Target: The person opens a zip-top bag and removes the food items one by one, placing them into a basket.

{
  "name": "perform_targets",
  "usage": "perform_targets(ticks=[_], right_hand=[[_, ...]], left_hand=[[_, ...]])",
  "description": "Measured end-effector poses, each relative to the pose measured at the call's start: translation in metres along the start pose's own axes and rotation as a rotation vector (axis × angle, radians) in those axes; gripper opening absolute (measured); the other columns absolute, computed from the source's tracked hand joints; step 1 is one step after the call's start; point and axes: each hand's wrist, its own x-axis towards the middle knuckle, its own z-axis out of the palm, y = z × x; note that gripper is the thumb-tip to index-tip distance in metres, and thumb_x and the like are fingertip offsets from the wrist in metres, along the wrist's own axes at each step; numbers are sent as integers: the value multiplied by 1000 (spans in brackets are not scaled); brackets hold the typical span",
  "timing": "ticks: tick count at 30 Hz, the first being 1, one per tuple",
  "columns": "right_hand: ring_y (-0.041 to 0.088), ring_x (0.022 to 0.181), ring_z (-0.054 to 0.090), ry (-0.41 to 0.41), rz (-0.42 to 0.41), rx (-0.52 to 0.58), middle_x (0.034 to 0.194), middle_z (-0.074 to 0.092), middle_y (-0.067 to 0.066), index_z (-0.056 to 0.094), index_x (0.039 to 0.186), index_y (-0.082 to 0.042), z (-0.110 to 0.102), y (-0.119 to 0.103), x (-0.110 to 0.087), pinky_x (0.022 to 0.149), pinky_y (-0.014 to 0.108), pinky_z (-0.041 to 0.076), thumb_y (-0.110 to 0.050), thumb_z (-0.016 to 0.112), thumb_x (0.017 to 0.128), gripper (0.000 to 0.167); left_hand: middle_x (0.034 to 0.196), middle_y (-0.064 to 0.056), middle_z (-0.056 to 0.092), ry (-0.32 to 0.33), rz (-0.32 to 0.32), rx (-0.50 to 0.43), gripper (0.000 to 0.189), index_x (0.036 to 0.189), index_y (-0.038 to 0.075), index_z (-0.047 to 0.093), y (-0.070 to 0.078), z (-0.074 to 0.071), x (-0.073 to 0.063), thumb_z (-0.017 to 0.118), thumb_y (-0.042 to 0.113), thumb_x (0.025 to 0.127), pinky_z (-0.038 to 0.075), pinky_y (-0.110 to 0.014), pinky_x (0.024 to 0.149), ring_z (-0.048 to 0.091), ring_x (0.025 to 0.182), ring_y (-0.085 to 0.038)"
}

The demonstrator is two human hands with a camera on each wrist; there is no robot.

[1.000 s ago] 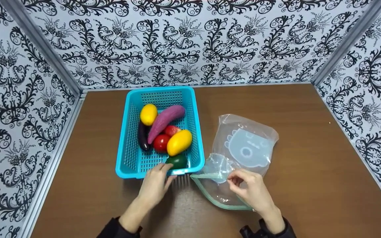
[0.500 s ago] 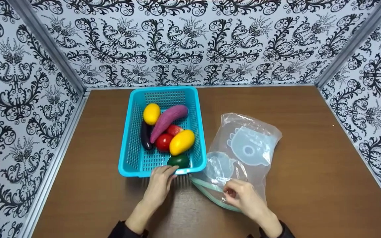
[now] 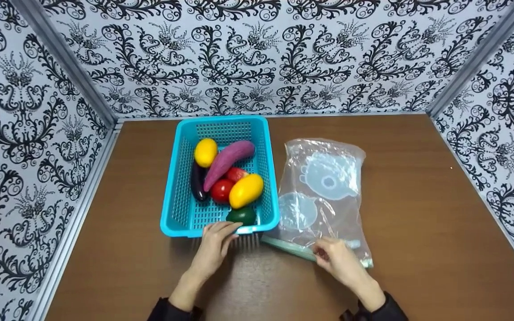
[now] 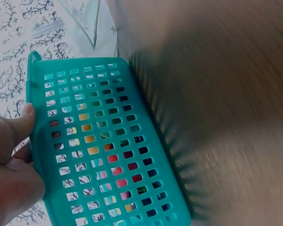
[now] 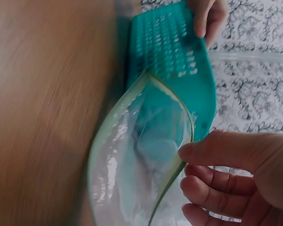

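Observation:
My left hand (image 3: 212,246) grips the near rim of a blue plastic basket (image 3: 273,191), fingers over the top and thumb on the outer wall, as the left wrist view also shows. A green avocado-like piece (image 3: 242,216) lies just inside, by the fingertips. On the right, my right hand (image 3: 338,258) pinches the upper green zip edge of a clear zip bag (image 3: 341,216) between thumb and index finger. In the right wrist view the bag's mouth (image 5: 132,155) gapes. Pale blue printed shapes mark the bag, which lies flat beyond the hand.
In the basket lie a purple sweet-potato-like piece (image 3: 230,162), a dark eggplant (image 3: 198,183), a yellow lemon-like piece (image 3: 205,152), a yellow mango-like piece (image 3: 246,191) and red pieces (image 3: 222,191). Patterned walls (image 3: 257,58) bound the brown table (image 3: 417,200).
My right hand drew the bag's pinched edge toward me, then slid slightly right and away. The bag straightened and shifted away from me. My left hand stayed on the basket rim.

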Motion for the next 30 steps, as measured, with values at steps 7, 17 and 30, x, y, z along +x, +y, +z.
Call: perform_targets(ticks=[7, 17, 30], right_hand=[[10, 56, 53, 21, 73, -100, 66, 57, 1, 59, 70, -6, -1, 26, 2, 50, 21, 45, 8, 65, 63, 17], [13, 53, 52, 30, 161, -137, 61, 55, 2, 59, 66, -5, 1, 56, 16, 49, 24, 44, 8, 66, 64, 15], [15, 54, 54, 76, 280, -96, 60, 58, 5, 61, 68, 0, 14, 70, 40, 51, 29, 46, 6, 63, 67, 7]], left_hand=[[96, -5, 63, -15, 9, -23, 25, 104, 3, 64, -10, -7, 6, 62, 3, 78, 32, -41, 79, 55, 92, -22], [98, -7, 63, -34, 1, -31, 25, 105, 3, 64, -18, -11, 13, 61, 3, 79, 32, -42, 81, 54, 94, -23], [98, -8, 62, -46, 1, -49, 25, 106, 2, 63, -26, -13, 21, 60, 4, 81, 31, -46, 82, 54, 94, -24]])
